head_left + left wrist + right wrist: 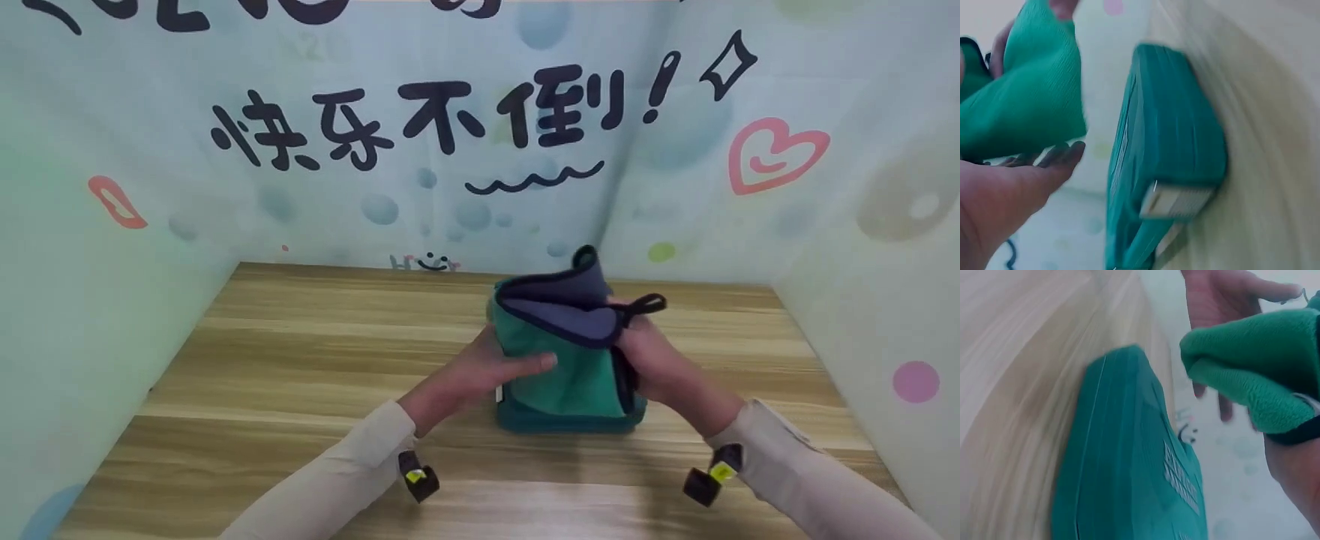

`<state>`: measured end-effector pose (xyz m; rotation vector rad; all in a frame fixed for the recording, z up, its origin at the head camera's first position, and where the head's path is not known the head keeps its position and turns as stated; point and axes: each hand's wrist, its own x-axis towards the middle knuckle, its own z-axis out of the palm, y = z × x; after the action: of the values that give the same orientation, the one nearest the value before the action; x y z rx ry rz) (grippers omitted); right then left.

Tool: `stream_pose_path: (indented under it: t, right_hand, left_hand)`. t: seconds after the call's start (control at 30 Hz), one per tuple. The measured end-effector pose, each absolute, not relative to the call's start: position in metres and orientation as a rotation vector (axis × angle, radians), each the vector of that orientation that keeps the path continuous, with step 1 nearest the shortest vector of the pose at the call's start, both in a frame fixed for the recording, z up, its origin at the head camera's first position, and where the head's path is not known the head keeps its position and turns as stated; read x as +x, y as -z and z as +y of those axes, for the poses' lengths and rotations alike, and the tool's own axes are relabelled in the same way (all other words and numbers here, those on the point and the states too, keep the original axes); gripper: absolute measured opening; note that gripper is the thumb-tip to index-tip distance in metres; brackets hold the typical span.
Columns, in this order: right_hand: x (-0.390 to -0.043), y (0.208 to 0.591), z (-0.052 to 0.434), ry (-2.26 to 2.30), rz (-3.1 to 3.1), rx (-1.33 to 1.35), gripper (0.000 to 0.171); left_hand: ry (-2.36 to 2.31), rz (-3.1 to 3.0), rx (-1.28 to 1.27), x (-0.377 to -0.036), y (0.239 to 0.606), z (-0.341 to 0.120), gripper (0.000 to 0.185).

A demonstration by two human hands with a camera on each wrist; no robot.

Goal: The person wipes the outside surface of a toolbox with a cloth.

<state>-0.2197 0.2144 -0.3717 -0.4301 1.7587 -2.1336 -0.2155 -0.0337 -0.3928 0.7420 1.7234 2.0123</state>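
A folded towel [566,375], green outside and purple inside with dark edging and a black hanging loop [646,304], is held up over a teal plastic case [570,425]. My right hand [654,356] grips the towel along its edged side, just under the loop. Beside the towel's left side is my left hand [491,367], its thumb overlapping the green face in the head view. Its fingers [1226,408] look straight and spread in the right wrist view. Raised lettering shows on the case [1123,455], which lies flat below both hands and the towel.
The wood-grain table [300,390] lies under the case. A printed cloth backdrop [360,202] with large black characters stands behind, and pale side panels [885,300] border the table left and right. A white label [1176,201] is on the case's end.
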Motion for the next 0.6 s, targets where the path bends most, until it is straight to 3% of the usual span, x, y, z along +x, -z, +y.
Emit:
stream_pose_path:
  t: [0.23, 0.5, 0.6]
  right_hand:
    - [-0.227, 0.381, 0.194, 2.083, 1.712, -0.260, 0.043]
    - [-0.234, 0.379, 0.192, 2.043, 1.833, -0.380, 0.048]
    - [-0.240, 0.380, 0.197, 2.001, 1.968, -0.473, 0.042]
  left_hand:
    - [-2.235, 1.391, 0.541, -0.220, 0.404, -0.033, 0.061]
    - [-2.237, 1.623, 0.326, -0.220, 0.404, -0.040, 0.060]
    - [-2.213, 1.683, 0.284, -0.221, 0.402, -0.047, 0.060]
